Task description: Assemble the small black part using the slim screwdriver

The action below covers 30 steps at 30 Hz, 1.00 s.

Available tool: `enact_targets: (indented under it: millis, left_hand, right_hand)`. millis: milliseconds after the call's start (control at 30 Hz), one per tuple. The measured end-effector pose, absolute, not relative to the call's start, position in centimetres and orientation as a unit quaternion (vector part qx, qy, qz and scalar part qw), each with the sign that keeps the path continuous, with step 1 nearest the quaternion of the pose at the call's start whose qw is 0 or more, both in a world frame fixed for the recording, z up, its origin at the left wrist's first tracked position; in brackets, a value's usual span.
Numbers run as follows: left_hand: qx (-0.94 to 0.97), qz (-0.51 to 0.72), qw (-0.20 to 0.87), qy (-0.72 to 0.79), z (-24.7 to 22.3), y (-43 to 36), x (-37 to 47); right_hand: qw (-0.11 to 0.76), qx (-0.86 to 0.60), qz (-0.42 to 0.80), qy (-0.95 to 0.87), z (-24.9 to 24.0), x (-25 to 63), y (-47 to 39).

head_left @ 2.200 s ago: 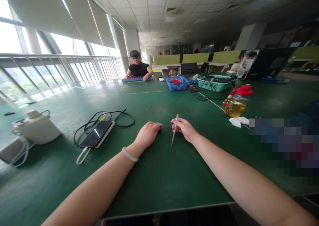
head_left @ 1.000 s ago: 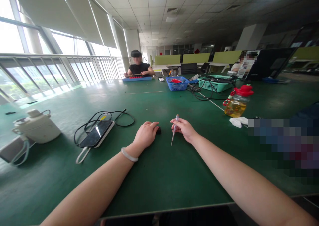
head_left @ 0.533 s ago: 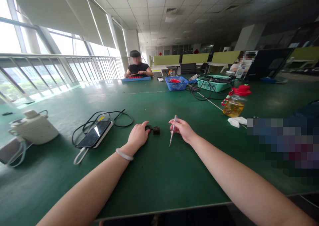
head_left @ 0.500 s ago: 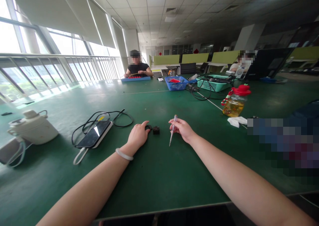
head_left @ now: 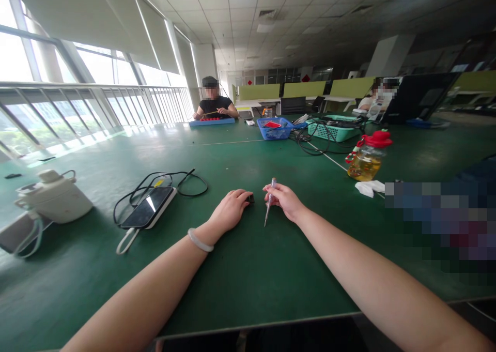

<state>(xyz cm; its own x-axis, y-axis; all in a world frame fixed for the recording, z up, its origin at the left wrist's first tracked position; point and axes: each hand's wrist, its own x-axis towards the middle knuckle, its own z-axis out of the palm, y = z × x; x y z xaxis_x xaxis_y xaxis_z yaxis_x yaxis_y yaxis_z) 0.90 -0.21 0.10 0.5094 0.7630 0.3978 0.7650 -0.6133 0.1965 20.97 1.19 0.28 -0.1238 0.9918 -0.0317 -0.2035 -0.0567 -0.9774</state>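
In my right hand (head_left: 285,202) is a slim screwdriver (head_left: 270,199) with a clear handle, held between thumb and fingers, its metal tip pointing down toward the table. My left hand (head_left: 231,209), with a pale bangle on its wrist, rests on the table just to the left. Its fingers curl round a small black block (head_left: 251,199), of which only the right edge shows. The palm and thumb side are hidden from view. Both hands lie close together over the green table (head_left: 232,274).
At left are a phone-like device (head_left: 148,207) with black cables and a white bottle-shaped container (head_left: 58,197). A red-lidded jar (head_left: 366,158) and crumpled tissue (head_left: 369,187) lie right. Beyond are a blue basket (head_left: 276,131), a teal basket (head_left: 333,129) and a seated person (head_left: 215,104).
My left hand has slid right, and its fingers now cover most of the black block. Another dark piece seen beside it is now hidden. My right hand has hardly moved.
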Motion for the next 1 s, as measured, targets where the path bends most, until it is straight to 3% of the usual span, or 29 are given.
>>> enact_targets:
  millis: [1000]
  left_hand:
    - [-0.869,-0.234,-0.022,-0.435,0.17,-0.24,0.22]
  right_hand:
    - [0.512,-0.419,0.591,-0.462,0.10,21.06,1.26]
